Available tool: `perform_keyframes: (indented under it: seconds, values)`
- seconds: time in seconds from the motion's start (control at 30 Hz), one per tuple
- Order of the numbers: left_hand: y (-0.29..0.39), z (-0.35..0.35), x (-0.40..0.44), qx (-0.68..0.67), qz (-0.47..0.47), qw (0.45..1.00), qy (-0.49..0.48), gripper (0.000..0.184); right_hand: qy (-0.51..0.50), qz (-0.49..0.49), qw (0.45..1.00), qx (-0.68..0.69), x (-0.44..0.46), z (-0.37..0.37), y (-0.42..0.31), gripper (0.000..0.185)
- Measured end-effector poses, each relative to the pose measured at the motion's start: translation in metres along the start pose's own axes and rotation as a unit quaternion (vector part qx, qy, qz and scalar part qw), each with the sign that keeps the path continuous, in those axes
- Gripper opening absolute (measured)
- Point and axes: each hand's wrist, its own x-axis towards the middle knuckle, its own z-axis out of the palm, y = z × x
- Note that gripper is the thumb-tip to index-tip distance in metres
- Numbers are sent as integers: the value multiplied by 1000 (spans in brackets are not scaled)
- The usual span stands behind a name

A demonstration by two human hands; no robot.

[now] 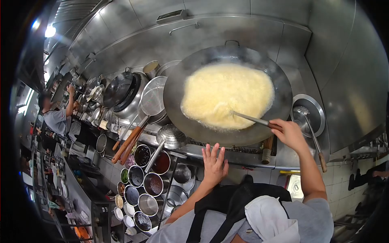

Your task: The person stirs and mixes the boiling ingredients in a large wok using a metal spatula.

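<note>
My right hand (pixel 285 131) is closed round the wooden handle of a long metal utensil (pixel 253 119), whose far end is hidden in pale yellow, frothy liquid (pixel 229 91). That liquid fills the middle of a very large dark wok (pixel 178 109). Near the wok's front edge, my left hand (pixel 214 162) is held up with its fingers apart and nothing in it. To its left lies a perforated ladle (pixel 171 136), bowl toward the wok.
Several pots of sauces (pixel 154 183) stand at lower left. Wire strainers (pixel 153 96) and a second wok (pixel 118 89) are left of the large one. A metal bowl (pixel 320 117) with a ladle is at right. Another person (pixel 56 120) stands far left.
</note>
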Motion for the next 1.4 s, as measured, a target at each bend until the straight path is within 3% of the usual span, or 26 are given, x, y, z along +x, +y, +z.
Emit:
perform_keyframes:
  seconds: [0.13,0.2,0.5,0.93,1.0,1.1,1.33,1.4]
  values:
    - [3,-2,2,-3,-1,1000,3,97,14,3,997,-73,62,48,5,29]
    - [5,-2,1,-13,-17,1000,1,80,29,-5,996,-87,91,68,10,30]
    - [9,-7,2,-4,-21,1000,-8,82,74,56,987,-135,153,91,30,30]
    - [1,5,1,-17,0,1000,18,86,-3,49,998,-42,52,48,30,35]
    - [0,6,1,-3,12,1000,16,99,-7,53,998,-30,34,44,24,34]
    - [-1,11,0,-14,10,999,36,89,5,43,998,53,5,43,22,34]
    - [-4,12,-1,-22,8,999,38,88,-67,122,981,133,-53,0,-5,39]
    - [-5,12,-1,-8,22,999,28,98,-46,111,979,162,-70,-3,11,40]
